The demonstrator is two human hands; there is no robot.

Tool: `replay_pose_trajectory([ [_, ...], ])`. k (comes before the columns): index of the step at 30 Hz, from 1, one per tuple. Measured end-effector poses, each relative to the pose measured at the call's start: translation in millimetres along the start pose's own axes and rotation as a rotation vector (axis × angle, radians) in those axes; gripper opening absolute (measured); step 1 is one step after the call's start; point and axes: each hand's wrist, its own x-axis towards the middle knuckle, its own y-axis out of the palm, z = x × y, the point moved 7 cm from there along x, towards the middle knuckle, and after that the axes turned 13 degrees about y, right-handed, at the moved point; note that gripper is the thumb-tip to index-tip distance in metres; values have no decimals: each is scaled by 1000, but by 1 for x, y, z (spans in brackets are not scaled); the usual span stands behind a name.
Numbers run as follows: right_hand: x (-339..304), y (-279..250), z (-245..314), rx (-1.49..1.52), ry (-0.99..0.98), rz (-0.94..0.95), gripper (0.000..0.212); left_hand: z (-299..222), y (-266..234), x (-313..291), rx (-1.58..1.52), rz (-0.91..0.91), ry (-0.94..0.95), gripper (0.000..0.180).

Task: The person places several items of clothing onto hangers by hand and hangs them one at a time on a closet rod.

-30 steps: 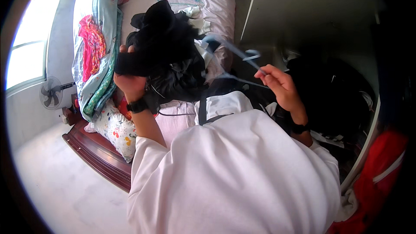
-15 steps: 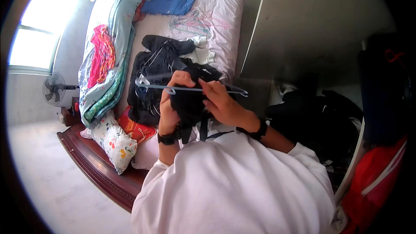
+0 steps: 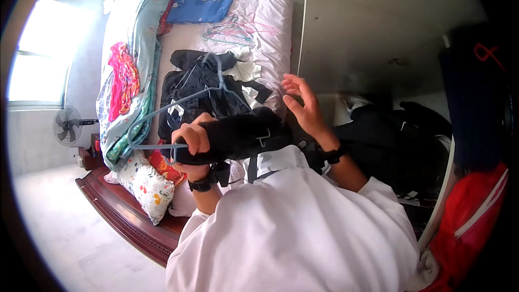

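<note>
My left hand (image 3: 193, 139) is closed around the lower bar of a grey-blue clothes hanger (image 3: 172, 101) and the end of a black garment (image 3: 235, 134). The garment lies draped along the bar, and its exact kind does not show. The hanger's hook points away from me, over the bed. To the right, my right hand (image 3: 306, 109) is raised off the garment, fingers apart and holding nothing. Beyond the hanger, a pile of dark clothes (image 3: 186, 78) rests on the bed, with white clothing (image 3: 246, 70) at its right side.
Several pink and blue hangers (image 3: 238, 30) lie farther up the bed beside a blue folded cloth (image 3: 203, 1). A quilt (image 3: 143, 32) runs along the left side. At right stand a cabinet door (image 3: 378, 27) and dark clothes (image 3: 389, 140). A fan (image 3: 68, 126) is far left.
The hanger has tipped, so its triangle now faces up with the hook away from me. My right hand has let go and moved right; my left hand has moved left and nearer.
</note>
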Motion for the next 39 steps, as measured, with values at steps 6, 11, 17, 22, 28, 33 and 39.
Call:
replay_pose_trajectory([
  [6, 4, 37, -87, 304, 376, 552, 92, 8, 10, 9, -167, 133, -101, 51],
  [11, 8, 55, -42, 208, 192, 563, 95, 5, 5, 25, -71, 271, -171, 64],
  [17, 31, 51, -7, 410, 191, 553, 45, 4, -13, 17, 63, 366, -309, 67],
  [22, 19, 52, 16, 549, 296, 624, 52, -5, -31, 33, 211, 131, -255, 57],
  [28, 24, -12, 15, 398, -34, 63, 38, -24, -47, 56, 842, 164, -103, 5],
  [33, 18, -44, 34, 654, -222, 56, 54, -37, -43, 54, 986, 331, -103, 12],
  [39, 24, -29, 19, 1181, -183, 240, 55, -41, -20, 40, 968, 575, -243, 28],
])
